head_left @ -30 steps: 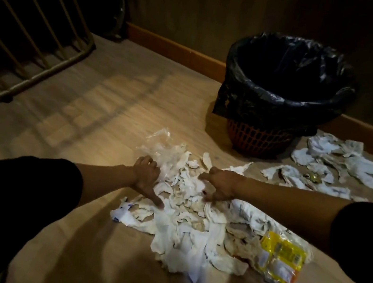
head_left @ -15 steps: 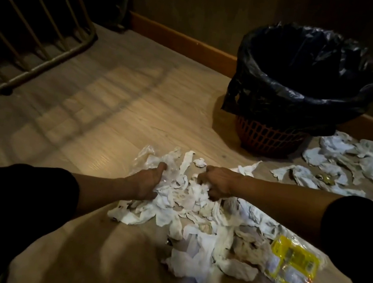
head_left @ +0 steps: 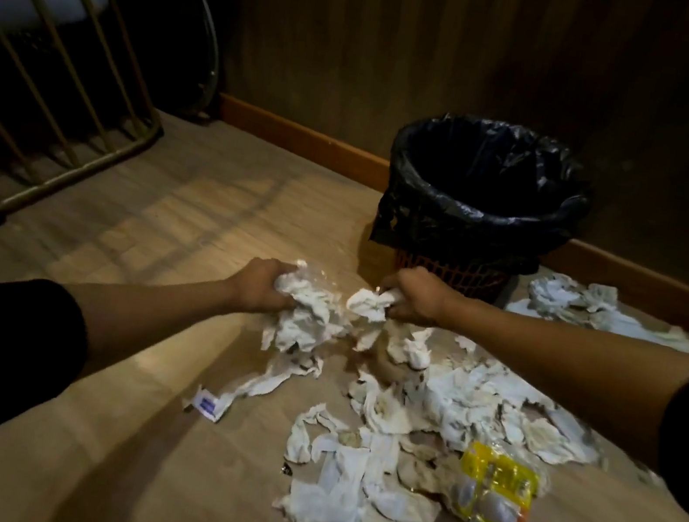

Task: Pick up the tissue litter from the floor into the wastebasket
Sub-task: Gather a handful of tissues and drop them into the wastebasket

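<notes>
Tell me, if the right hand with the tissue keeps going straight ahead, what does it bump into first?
Probably the wastebasket. The right hand, gripping a tissue wad, points toward its orange base just beyond, though depth is hard to judge.

Both hands have risen off the wooden floor (head_left: 182, 232), the left hand (head_left: 257, 287) now gripping a crumpled white tissue wad (head_left: 308, 314), the right hand (head_left: 412, 296) a smaller clump (head_left: 369, 304) (the heap below has thinned).
</notes>
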`<state>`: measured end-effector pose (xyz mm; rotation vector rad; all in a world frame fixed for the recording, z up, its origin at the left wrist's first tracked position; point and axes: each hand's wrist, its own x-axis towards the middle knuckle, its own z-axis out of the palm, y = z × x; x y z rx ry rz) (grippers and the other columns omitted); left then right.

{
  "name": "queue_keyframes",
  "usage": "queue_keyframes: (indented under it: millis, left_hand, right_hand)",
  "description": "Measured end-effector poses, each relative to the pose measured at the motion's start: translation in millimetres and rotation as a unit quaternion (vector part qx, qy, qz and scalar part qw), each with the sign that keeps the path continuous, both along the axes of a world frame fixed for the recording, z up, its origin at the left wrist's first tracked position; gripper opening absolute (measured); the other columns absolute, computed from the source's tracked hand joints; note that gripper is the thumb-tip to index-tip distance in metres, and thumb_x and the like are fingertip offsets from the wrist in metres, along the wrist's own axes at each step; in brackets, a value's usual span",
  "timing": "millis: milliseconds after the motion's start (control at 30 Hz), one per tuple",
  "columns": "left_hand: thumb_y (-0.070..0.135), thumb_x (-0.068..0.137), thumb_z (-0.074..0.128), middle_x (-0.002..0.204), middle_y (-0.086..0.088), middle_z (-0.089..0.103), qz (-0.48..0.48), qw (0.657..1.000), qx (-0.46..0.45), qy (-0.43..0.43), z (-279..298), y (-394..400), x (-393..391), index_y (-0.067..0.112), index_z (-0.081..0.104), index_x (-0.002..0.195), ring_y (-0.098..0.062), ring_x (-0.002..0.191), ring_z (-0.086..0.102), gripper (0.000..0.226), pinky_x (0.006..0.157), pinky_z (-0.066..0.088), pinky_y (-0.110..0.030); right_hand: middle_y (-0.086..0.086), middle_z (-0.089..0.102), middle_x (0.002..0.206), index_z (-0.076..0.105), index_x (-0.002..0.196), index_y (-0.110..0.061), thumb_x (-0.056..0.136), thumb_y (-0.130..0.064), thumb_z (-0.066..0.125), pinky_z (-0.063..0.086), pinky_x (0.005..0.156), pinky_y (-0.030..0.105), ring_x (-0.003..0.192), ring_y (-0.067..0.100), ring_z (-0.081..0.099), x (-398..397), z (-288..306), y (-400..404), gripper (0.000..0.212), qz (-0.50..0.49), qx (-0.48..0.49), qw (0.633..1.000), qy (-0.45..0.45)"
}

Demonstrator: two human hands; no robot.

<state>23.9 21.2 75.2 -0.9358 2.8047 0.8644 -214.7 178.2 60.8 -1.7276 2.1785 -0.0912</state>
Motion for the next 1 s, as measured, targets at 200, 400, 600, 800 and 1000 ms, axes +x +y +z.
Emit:
queue_keyframes:
  millis: [200, 400, 600, 800, 1000]
  left_hand:
    - [0.025, 0.079, 0.078, 0.080, 0.017, 0.074, 0.056, 0.977, 0.070, 0.193, 68.7, 4.3, -42.6, 0.028, 0.071, 0.094, 0.000, 0.076, 0.071, 0.017, 0.070, 0.060, -0.024]
    - [0.030, 0.078, 0.069, 0.096, 0.001, 0.076, 0.116, 0.940, -0.021, 0.321, 124.0, 10.8, -91.1, 0.022, 0.073, 0.103, -0.015, 0.093, 0.070, 0.026, 0.085, 0.056, -0.033]
    - [0.035, 0.079, 0.069, 0.110, 0.000, 0.073, 0.185, 0.888, 0.041, 0.418, 175.6, 24.1, -151.9, 0.024, 0.068, 0.115, -0.019, 0.105, 0.067, 0.038, 0.095, 0.054, -0.038]
    - [0.032, 0.079, 0.075, 0.119, -0.009, 0.067, 0.184, 0.905, 0.024, 0.382, 188.5, 46.2, -218.9, 0.013, 0.063, 0.117, -0.027, 0.114, 0.061, 0.044, 0.092, 0.049, -0.032]
    - [0.031, 0.078, 0.081, 0.146, -0.014, 0.045, 0.145, 0.941, 0.055, 0.300, 160.3, 61.6, -254.7, 0.011, 0.033, 0.147, -0.034, 0.134, 0.044, 0.087, 0.107, 0.043, -0.041]
  right_hand:
    - [0.003, 0.072, 0.108, 0.072, 0.114, -0.015, 0.078, -0.030, 0.077, 0.051, 0.084, 0.033, 0.105, 0.021, 0.065, -23.1, 74.0, 21.9, 0.039, -0.107, -0.175, 0.978, -0.047]
    - [-0.003, 0.073, 0.091, 0.075, 0.098, -0.017, 0.079, -0.031, 0.075, 0.048, 0.076, 0.031, 0.092, 0.014, 0.066, -56.6, 127.6, 44.1, 0.024, -0.222, -0.309, 0.923, -0.055]
    - [0.003, 0.067, 0.091, 0.072, 0.105, -0.012, 0.084, -0.023, 0.073, 0.046, 0.073, 0.027, 0.090, 0.019, 0.064, -104.4, 154.2, 59.0, 0.023, -0.407, -0.378, 0.819, -0.146]
    - [0.010, 0.066, 0.121, 0.063, 0.125, -0.013, 0.074, -0.025, 0.085, 0.060, 0.085, 0.042, 0.103, 0.027, 0.066, -140.5, 143.1, 56.4, 0.057, -0.485, -0.343, 0.745, -0.303]
    - [0.014, 0.051, 0.136, 0.053, 0.135, -0.008, 0.090, -0.003, 0.065, 0.056, 0.094, 0.045, 0.118, 0.027, 0.055, -154.7, 143.2, 62.2, 0.047, -0.477, -0.357, 0.709, -0.378]
